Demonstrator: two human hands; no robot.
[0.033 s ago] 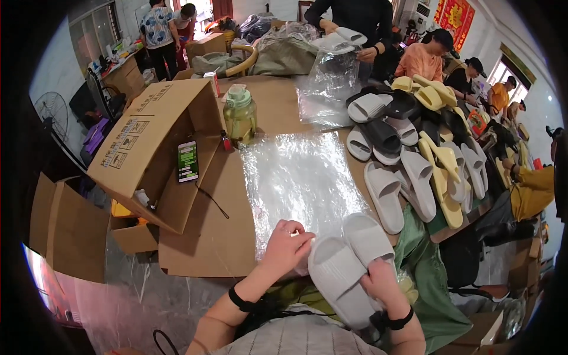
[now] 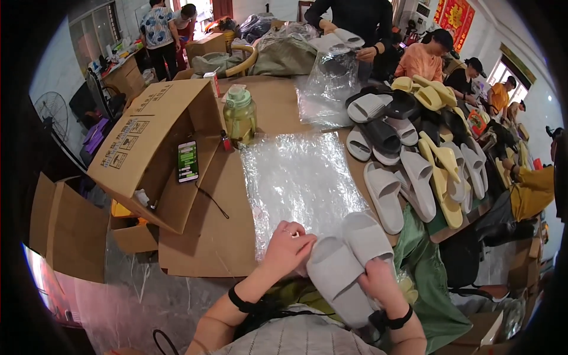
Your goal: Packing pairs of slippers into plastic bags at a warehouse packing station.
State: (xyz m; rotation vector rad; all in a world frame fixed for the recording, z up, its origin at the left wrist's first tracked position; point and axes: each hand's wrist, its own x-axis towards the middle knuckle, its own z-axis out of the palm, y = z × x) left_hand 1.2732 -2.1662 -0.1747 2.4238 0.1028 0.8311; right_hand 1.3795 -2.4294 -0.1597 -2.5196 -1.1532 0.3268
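My right hand (image 2: 378, 285) grips a pair of pale grey slide slippers (image 2: 346, 260) held side by side, toes pointing away from me. My left hand (image 2: 287, 248) rests on the near edge of a clear plastic bag (image 2: 299, 177), which lies flat on the cardboard-covered table (image 2: 201, 236), and touches the left slipper. The slippers sit at the mouth of the bag, near the table's front edge.
A heap of grey, black and yellow slippers (image 2: 414, 154) fills the table's right side. An open cardboard box (image 2: 154, 148) holding a phone (image 2: 187, 161) lies at the left, beside a green water bottle (image 2: 239, 116). Other people (image 2: 355, 23) work across the table.
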